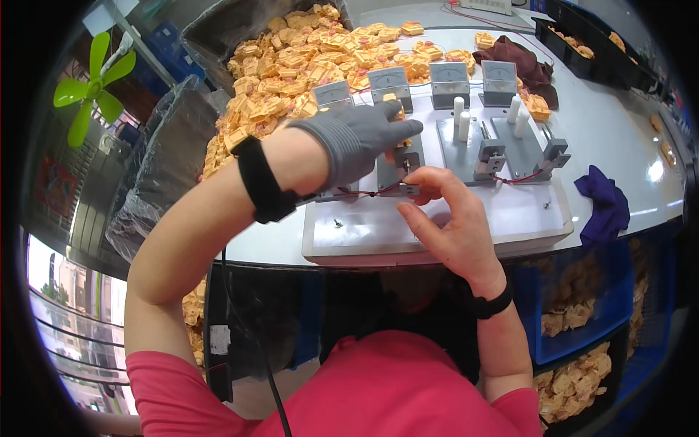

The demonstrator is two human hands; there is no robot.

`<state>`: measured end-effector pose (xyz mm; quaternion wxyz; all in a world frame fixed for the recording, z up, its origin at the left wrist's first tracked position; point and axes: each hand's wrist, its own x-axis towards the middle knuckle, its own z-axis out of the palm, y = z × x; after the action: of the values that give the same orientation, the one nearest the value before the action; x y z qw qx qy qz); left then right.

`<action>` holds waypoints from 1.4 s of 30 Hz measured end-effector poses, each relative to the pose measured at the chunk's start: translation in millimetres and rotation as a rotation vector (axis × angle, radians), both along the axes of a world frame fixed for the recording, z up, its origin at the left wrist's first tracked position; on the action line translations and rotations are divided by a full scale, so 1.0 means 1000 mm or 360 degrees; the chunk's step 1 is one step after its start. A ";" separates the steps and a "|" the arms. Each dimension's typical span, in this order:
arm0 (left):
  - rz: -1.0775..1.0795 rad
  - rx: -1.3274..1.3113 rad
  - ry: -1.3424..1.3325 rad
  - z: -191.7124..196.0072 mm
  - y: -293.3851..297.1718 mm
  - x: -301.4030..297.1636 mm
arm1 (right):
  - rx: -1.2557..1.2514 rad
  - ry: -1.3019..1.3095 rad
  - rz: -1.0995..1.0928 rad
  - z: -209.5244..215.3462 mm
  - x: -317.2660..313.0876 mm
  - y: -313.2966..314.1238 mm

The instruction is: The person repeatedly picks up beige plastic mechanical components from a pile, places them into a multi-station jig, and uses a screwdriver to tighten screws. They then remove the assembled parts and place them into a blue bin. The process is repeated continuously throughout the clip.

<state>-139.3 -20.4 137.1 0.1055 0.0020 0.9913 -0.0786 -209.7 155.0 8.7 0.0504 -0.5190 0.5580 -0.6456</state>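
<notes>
My left hand point(364, 138), in a grey glove, reaches over one of the test fixtures. Its fingers lie around a yellow-orange plastic part point(390, 97), which they partly cover. My bare right hand point(457, 231) is at the near end of the same fixture, thumb and index finger curled around a small grey metal block point(409, 189) with red and black wires. The thumb tip sits just below the block; the contact is partly hidden. To the right stand two similar fixtures point(460, 151) with white posts point(464, 127). Several meters point(449, 79) line up behind.
A large heap of yellow-orange parts point(291, 69) covers the table's far left. A brown cloth point(513, 58) lies behind the meters, a purple cloth point(603, 204) at right. Blue bins point(542, 320) with parts stand below. A green fan point(93, 89) is at far left.
</notes>
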 end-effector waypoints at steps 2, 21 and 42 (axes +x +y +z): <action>0.0053 0.0246 -0.0002 0.001 -0.001 0.003 | -0.0014 0.0030 -0.0015 -0.003 0.000 -0.001; 0.1094 0.1130 0.1256 -0.140 -0.023 0.191 | 0.0652 0.0739 -0.0224 0.007 0.007 0.004; 0.1196 0.0593 0.1505 -0.189 -0.024 0.157 | 0.0894 0.0583 -0.0280 0.009 0.015 0.001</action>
<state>17.7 -44.5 -52.3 -0.3258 -0.3628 0.8609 0.1453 -194.2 155.7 17.8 0.0344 -0.5421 0.7562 -0.3648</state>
